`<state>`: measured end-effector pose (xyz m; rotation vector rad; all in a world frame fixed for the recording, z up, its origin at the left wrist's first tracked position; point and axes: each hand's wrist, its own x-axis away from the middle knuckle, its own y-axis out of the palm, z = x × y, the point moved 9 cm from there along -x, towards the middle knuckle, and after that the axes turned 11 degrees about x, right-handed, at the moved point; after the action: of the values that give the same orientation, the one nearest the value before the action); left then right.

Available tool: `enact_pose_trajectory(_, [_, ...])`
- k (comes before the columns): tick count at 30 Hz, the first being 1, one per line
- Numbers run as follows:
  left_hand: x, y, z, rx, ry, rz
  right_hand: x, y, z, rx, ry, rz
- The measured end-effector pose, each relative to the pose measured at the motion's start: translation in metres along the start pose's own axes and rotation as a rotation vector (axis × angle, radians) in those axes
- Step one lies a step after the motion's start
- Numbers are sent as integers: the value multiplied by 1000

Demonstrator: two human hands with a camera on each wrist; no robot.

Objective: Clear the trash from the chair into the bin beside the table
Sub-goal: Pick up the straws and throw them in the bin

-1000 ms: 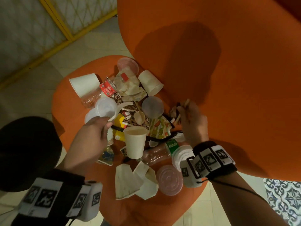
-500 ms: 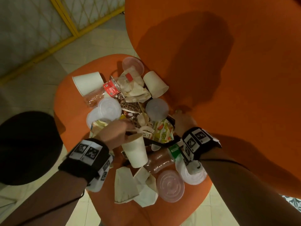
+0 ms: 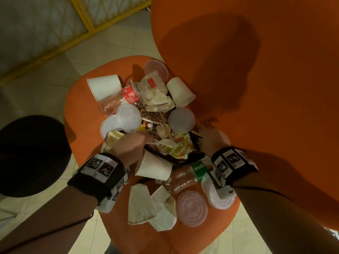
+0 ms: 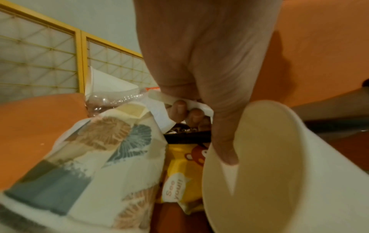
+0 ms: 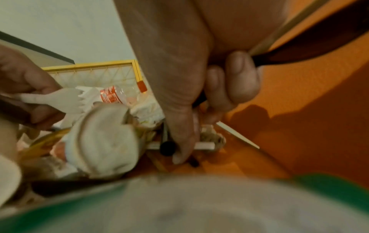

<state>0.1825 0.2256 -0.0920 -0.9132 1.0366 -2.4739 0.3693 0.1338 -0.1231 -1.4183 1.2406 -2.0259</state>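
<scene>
Cups, lids, bottles and wrappers are piled on the orange chair seat [image 3: 82,107]. My left hand [image 3: 132,145] is in the middle of the pile and grips a white plastic fork [image 5: 66,99]. In the left wrist view its thumb presses the rim of a tipped paper cup [image 4: 279,157]. My right hand [image 3: 211,138] reaches in by the chair back [image 3: 256,88]. Its fingers [image 5: 235,75] curl round a black straw [image 5: 311,52] and a pale stick, with the thumb down on more black straws [image 5: 166,148].
A dark round bin [image 3: 27,156] stands on the tiled floor left of the chair. Two clear bottles [image 3: 181,178], flat lids [image 3: 190,208] and folded paper [image 3: 139,204] lie at the seat's front edge. A yellow-framed screen [image 3: 88,21] runs behind.
Both hands pushed deeper into the pile. My left hand left the clear lid and took the fork. The paper cup beside it tipped from upright onto its side.
</scene>
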Motion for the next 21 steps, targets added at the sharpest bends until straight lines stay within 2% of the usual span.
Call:
enact_pose_trajectory(5, [2, 1, -1, 29, 46, -80, 14, -2, 0, -17, -95, -61])
enact_pose_trajectory(11, [8, 11, -6, 26, 70, -173, 36, -1, 12, -95, -156, -58])
enact_pose_trajectory(13, [7, 6, -4, 37, 70, -117, 41, 1, 20, -176, -111, -22])
enact_pose_trajectory(17, [0, -15, 13, 99, 193, 136, 52, 10, 37, -216, 10, -61])
enact_pose_trajectory(19, [-10, -10, 12, 57, 178, 149, 60, 8, 43, -175, 34, -54])
enact_pose_trajectory(21, [-20, 3, 9, -21, 105, 72, 69, 2, 51, -182, 85, -24])
